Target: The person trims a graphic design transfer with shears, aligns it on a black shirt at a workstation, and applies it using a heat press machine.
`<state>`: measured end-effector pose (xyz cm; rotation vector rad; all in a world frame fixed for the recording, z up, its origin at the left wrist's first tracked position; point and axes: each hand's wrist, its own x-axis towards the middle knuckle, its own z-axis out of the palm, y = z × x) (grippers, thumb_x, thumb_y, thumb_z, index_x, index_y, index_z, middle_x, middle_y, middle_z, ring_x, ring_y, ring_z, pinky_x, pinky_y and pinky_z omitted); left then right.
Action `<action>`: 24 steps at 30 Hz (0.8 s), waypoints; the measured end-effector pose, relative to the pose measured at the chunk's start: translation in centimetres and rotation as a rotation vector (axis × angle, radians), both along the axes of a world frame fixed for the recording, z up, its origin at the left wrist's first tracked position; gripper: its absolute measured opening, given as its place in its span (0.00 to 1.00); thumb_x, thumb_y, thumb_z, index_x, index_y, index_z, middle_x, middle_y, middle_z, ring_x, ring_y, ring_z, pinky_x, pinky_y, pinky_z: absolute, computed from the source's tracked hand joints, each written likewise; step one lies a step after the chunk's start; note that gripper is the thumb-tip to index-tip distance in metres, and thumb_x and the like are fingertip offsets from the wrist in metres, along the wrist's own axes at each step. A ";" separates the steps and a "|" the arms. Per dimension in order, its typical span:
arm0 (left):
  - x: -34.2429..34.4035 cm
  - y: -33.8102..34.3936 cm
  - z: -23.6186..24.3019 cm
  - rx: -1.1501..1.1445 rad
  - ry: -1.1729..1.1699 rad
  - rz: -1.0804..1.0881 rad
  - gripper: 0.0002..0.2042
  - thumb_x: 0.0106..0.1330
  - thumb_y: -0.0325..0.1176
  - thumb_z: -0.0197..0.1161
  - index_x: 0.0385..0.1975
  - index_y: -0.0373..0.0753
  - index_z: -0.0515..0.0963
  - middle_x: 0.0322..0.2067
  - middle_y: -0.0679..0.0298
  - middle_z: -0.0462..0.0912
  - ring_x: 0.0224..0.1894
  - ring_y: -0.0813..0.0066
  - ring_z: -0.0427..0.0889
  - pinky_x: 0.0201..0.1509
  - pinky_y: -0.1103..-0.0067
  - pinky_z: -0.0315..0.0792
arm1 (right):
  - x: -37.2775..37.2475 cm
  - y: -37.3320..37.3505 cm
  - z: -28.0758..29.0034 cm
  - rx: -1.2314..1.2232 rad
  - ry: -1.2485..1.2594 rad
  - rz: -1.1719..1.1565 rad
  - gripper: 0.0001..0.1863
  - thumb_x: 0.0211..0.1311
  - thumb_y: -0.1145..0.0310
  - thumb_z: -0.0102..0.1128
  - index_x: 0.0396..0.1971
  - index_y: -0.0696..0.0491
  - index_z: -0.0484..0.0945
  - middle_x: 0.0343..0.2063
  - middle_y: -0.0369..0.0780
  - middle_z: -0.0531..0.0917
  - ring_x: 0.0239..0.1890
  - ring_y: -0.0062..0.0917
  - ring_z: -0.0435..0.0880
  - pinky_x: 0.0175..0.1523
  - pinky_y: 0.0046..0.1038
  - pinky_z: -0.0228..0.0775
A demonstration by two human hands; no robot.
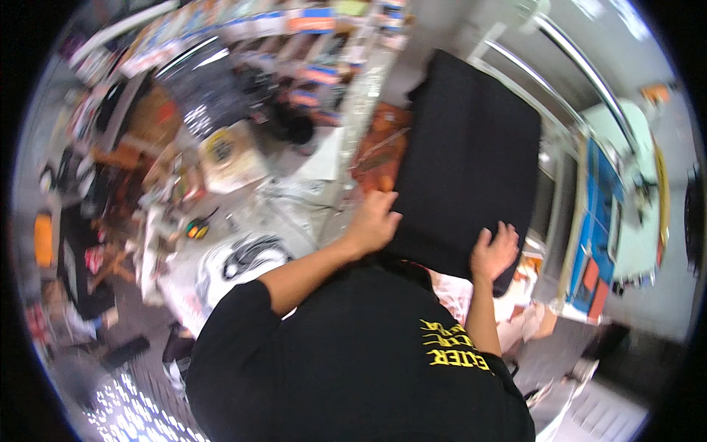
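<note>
"Shirt (331,361) comes nearest: black with yellow lettering, worn by the person on the near side of the black fabric (471,155)."

"And the hands?"

"The right hand (495,254) rests on the fabric's near right corner, fingers spread, with no grasp that I can see. The left hand (377,222) is at its near left corner, fingers curled. Whether they pinch the edge, I can't tell."

"How does the fabric itself lie?"

"As a smooth, flat rectangle, its long sides running away from the person. A reddish-brown surface (379,144) shows just beside its left edge."

"What else is left of it?"

"A white bundle printed in black (247,261), then a pale counter (298,230), then a small yellow-and-black object (199,227), too blurred to name."

"And to its right?"

"A blue panel (595,214) in a pale frame, apart from the fabric, and metal rails (589,70) past its far right corner."

"Farthest off?"

"Racks with orange and blue tags (317,20), beyond the fabric's far left corner."
</note>
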<state>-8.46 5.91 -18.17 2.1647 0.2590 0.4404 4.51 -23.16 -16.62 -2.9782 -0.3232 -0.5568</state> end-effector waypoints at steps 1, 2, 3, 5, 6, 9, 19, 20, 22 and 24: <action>0.5 0.5 0.0 -0.051 0.056 -0.015 0.19 0.62 0.32 0.64 0.51 0.30 0.76 0.44 0.49 0.78 0.47 0.53 0.79 0.54 0.65 0.72 | 0.0 0.0 0.2 0.033 0.020 0.011 0.26 0.62 0.55 0.59 0.57 0.52 0.75 0.62 0.45 0.71 0.68 0.42 0.64 0.70 0.49 0.52; 0.7 0.5 0.5 -0.116 0.084 0.013 0.18 0.62 0.32 0.64 0.49 0.30 0.77 0.41 0.50 0.79 0.44 0.53 0.79 0.51 0.65 0.73 | -0.1 0.1 0.0 0.026 0.009 -0.019 0.27 0.62 0.54 0.58 0.57 0.52 0.74 0.63 0.45 0.70 0.69 0.42 0.62 0.71 0.49 0.50; 1.1 0.4 1.1 -0.174 0.118 0.049 0.16 0.61 0.31 0.65 0.47 0.30 0.79 0.39 0.50 0.80 0.42 0.53 0.80 0.49 0.66 0.74 | -0.2 0.2 -0.3 0.026 0.001 -0.040 0.27 0.62 0.54 0.58 0.58 0.52 0.73 0.64 0.45 0.69 0.70 0.42 0.61 0.72 0.49 0.48; 1.4 -0.1 1.6 -0.113 0.126 0.096 0.15 0.60 0.30 0.65 0.45 0.30 0.80 0.36 0.50 0.80 0.38 0.54 0.81 0.46 0.66 0.74 | -0.1 0.3 -0.1 0.064 0.042 -0.059 0.28 0.62 0.53 0.56 0.60 0.51 0.71 0.65 0.45 0.67 0.71 0.41 0.59 0.74 0.49 0.43; 1.6 -0.5 1.6 -0.086 0.149 0.102 0.15 0.60 0.30 0.65 0.45 0.30 0.80 0.36 0.50 0.80 0.39 0.52 0.81 0.46 0.65 0.74 | -0.2 0.0 0.1 0.078 0.056 -0.063 0.29 0.63 0.53 0.55 0.61 0.50 0.70 0.66 0.45 0.67 0.72 0.41 0.57 0.75 0.48 0.41; 1.9 -1.3 2.3 0.013 0.185 0.134 0.15 0.61 0.29 0.64 0.45 0.29 0.80 0.36 0.50 0.80 0.39 0.52 0.80 0.46 0.65 0.74 | -0.2 -0.5 0.1 0.081 0.106 -0.069 0.29 0.65 0.51 0.53 0.62 0.50 0.69 0.67 0.45 0.64 0.73 0.40 0.54 0.76 0.48 0.37; 1.9 -1.1 -1.1 -0.217 0.155 0.261 0.14 0.68 0.36 0.62 0.46 0.33 0.81 0.35 0.62 0.82 0.33 0.67 0.82 0.39 0.72 0.75 | 3.3 -8.3 0.5 0.290 0.129 -0.100 0.24 0.63 0.56 0.58 0.58 0.50 0.74 0.59 0.46 0.72 0.65 0.41 0.66 0.70 0.48 0.50; 2.1 -0.4 -2.7 -0.411 0.203 0.302 0.15 0.70 0.40 0.60 0.46 0.35 0.81 0.36 0.64 0.83 0.33 0.70 0.81 0.39 0.74 0.75 | 4.4 -10.4 -0.2 0.404 0.214 -0.187 0.24 0.66 0.55 0.56 0.58 0.51 0.74 0.56 0.47 0.74 0.63 0.41 0.69 0.69 0.44 0.54; 1.3 2.4 -5.6 -1.086 0.344 0.161 0.16 0.74 0.45 0.55 0.47 0.40 0.81 0.41 0.67 0.84 0.34 0.74 0.81 0.41 0.78 0.75 | 6.0 -12.7 0.4 0.993 0.677 -0.297 0.25 0.71 0.54 0.51 0.60 0.55 0.72 0.53 0.46 0.79 0.58 0.37 0.75 0.65 0.36 0.62; 1.1 1.3 -3.2 -1.192 0.457 0.195 0.15 0.74 0.44 0.55 0.46 0.40 0.81 0.40 0.67 0.84 0.37 0.75 0.82 0.44 0.77 0.75 | 6.8 -17.5 -1.9 1.587 1.174 -0.344 0.24 0.75 0.56 0.48 0.61 0.58 0.69 0.53 0.44 0.80 0.57 0.32 0.78 0.64 0.31 0.67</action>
